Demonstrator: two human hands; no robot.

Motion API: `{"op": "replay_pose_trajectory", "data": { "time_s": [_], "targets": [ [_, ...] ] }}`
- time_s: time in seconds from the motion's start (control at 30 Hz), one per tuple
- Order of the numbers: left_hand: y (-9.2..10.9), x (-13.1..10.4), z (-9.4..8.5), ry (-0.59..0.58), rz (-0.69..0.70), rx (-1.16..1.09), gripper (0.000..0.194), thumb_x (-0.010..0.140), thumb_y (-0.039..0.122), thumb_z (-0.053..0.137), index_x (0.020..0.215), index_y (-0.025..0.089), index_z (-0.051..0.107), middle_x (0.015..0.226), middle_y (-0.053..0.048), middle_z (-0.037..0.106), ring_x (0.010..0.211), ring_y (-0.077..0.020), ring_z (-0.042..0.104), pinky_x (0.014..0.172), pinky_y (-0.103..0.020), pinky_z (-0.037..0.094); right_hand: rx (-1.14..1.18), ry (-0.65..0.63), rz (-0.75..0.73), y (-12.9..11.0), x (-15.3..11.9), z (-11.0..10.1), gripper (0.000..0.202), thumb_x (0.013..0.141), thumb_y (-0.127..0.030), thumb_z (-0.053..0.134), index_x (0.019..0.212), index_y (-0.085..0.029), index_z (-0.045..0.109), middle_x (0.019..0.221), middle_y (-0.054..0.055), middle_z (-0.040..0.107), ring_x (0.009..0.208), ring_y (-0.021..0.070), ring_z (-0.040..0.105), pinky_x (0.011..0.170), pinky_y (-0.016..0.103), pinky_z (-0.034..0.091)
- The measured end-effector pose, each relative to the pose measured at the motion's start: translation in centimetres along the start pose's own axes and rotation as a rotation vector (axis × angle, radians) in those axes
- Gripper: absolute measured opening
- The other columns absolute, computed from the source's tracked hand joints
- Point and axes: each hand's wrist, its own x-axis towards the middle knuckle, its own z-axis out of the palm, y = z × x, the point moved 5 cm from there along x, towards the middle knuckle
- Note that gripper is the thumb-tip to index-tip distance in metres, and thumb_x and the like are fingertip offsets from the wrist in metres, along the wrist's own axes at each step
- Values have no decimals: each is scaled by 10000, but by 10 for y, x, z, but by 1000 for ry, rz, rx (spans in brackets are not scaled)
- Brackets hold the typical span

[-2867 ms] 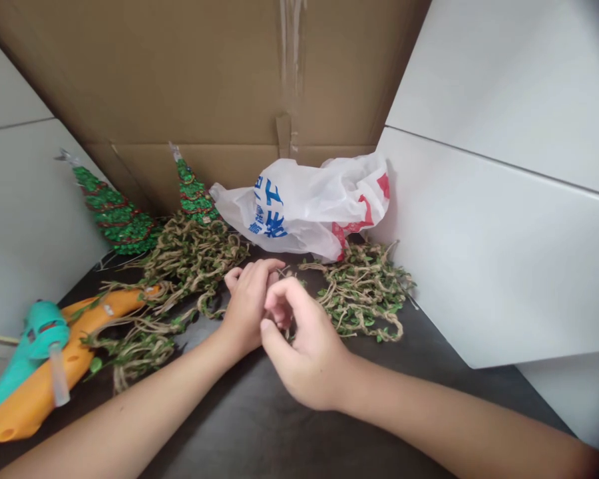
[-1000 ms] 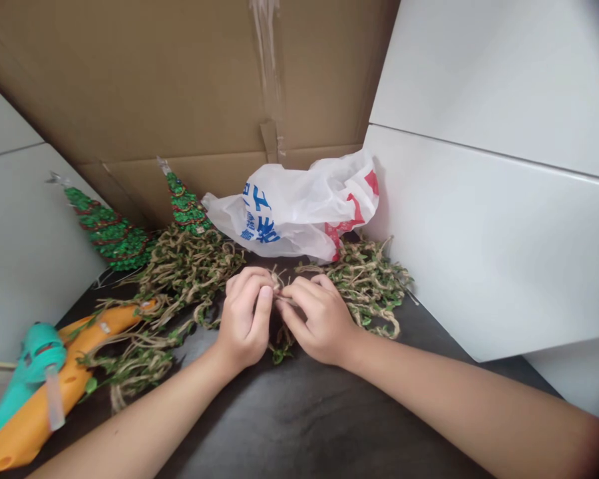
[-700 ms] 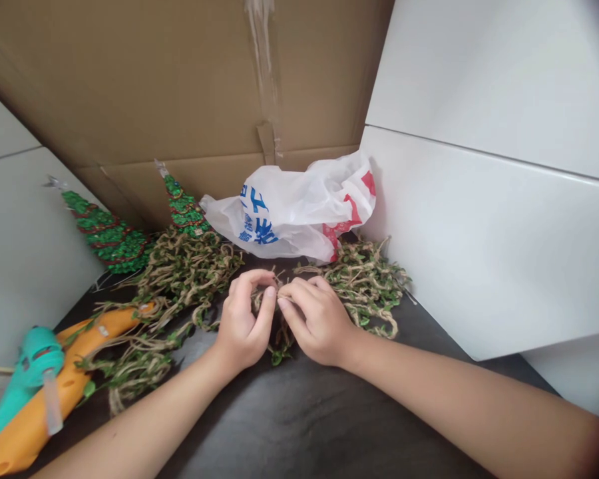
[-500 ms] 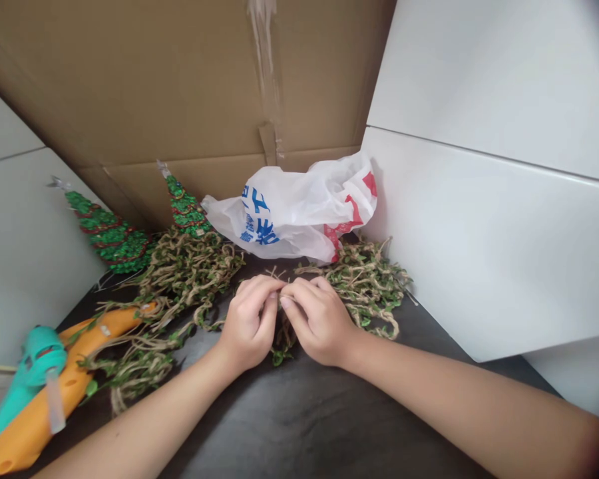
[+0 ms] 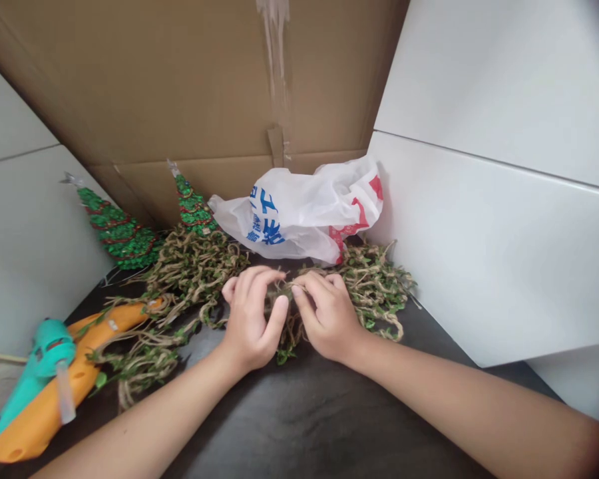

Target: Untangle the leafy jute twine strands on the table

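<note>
Between my hands, low on the dark table, is a strand of brown twine garland with small green leaves (image 5: 287,339). My right hand (image 5: 327,309) pinches its twine end between thumb and fingertips. On the other side, my left hand (image 5: 253,316) is open, thumb and fingers apart around the loose twine ends, and I see nothing gripped in it. A heap of the same leafy twine (image 5: 194,273) lies beyond my left hand, and another heap (image 5: 379,286) lies to the right of my right hand.
Behind the heaps lies a crumpled white plastic bag (image 5: 304,216) against a cardboard sheet (image 5: 180,80). Two green tinsel trees (image 5: 122,236) stand at the back left. A teal glue gun (image 5: 44,362) rests with an orange curved piece (image 5: 80,379) at left. White panels (image 5: 479,253) flank the table.
My left hand has opened and drawn slightly away from my right hand, thumb and fingers parting from the twine. The right hand keeps its pinch. The whole view has shifted a little.
</note>
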Motion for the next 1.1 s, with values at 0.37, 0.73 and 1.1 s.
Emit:
{"op": "replay_pose_trajectory", "data": {
  "time_s": [0.37,0.73,1.1],
  "targets": [
    [6,-4,18,-201,199,-41,535,981,105,397,1504,215,362,1319,-111,632,1190,-212,589,1057,-413,331,2,-39,-45,2,-3,5,210,1001,-203,417,845,-198,558,853,26,689,762,165,567,758,333,326],
    [-10,1,11,-78,-150,154,268,1024,200,332,1175,210,553,1024,-60,671,946,-215,560,854,-408,279,46,-15,23,1,-2,1,281,1034,-317,399,819,-218,551,755,0,650,701,163,535,745,320,337],
    [8,-1,7,-196,77,-142,203,995,195,394,849,176,533,760,-5,516,759,-158,481,817,-388,306,72,-36,49,7,-1,4,239,1047,-300,375,884,-231,535,834,-9,669,738,157,544,750,302,329]
  ]
}}
